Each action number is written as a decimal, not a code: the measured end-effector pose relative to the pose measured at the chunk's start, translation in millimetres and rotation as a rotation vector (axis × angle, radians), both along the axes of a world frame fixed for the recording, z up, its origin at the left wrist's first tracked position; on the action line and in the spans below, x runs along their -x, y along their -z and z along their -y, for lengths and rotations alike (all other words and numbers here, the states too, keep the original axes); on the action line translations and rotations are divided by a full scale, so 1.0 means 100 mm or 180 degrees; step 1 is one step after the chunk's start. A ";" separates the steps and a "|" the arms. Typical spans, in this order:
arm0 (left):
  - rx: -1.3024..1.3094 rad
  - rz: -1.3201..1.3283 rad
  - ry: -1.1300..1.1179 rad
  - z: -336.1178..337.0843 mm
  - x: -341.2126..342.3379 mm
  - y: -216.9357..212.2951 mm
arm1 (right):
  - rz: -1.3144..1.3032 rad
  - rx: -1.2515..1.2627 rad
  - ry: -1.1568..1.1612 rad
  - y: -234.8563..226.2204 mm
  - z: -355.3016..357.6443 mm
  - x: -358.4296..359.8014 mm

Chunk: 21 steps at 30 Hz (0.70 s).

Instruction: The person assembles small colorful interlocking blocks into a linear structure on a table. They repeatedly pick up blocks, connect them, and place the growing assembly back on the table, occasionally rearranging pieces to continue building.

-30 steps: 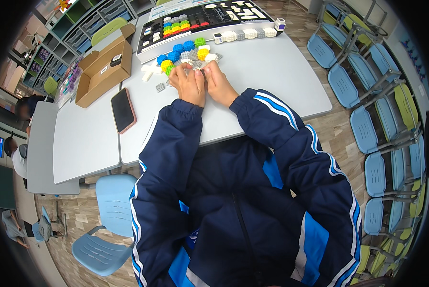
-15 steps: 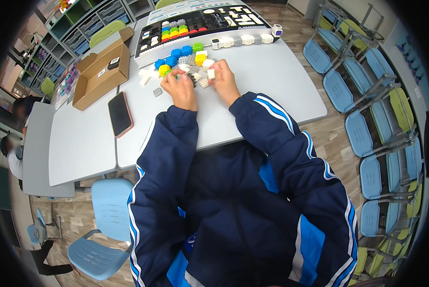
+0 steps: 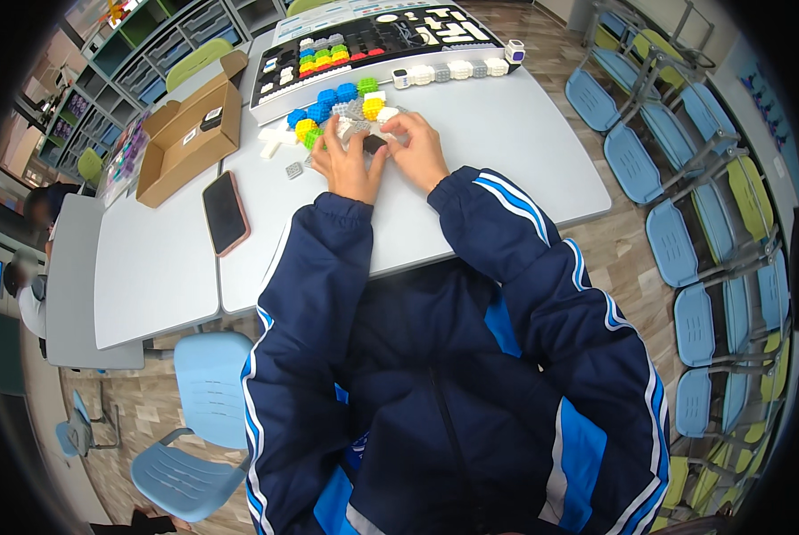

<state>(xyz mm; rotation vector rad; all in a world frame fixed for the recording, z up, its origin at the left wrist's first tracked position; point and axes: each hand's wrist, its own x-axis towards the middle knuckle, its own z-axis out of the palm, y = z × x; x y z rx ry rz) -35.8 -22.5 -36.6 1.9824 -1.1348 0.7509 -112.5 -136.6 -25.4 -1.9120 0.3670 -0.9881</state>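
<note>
An open brown cardboard box (image 3: 185,143) sits on the pale grey bench (image 3: 506,134) at the far left, its flaps spread; a small dark item and a white label lie inside it. Behind the work area lies one long black tray (image 3: 373,45) with rows of coloured cubes at its left end and white shapes across the rest. In front of its right part runs a single row of white and grey cubes (image 3: 457,69), ending in one cube with a purple face. One dark phone (image 3: 225,212) lies flat, left of the sleeves.

Both hands are close together at the bench's far edge. The left hand (image 3: 348,165) and the right hand (image 3: 415,152) pinch a small grey-and-white block piece (image 3: 364,132) between their fingertips, fingers closed around it. Just behind it, touching or nearly so, sits a cluster of blue, green, yellow and grey cubes (image 3: 337,105). A white cross-shaped piece (image 3: 277,138) and one small grey cube (image 3: 294,169) lie to the left.
</note>
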 end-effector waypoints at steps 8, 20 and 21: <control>-0.0028 0.0080 0.0027 0.01 0.02 -0.06 | 0.0458 0.1619 0.1069 0.05 0.89 -0.14; 0.0041 0.0192 0.0177 0.00 0.06 -0.10 | -0.1119 0.2203 0.1510 0.05 1.55 -0.11; 0.0045 0.0197 0.0166 -0.01 0.06 -0.09 | -0.0721 0.2243 0.1712 0.02 1.54 -0.08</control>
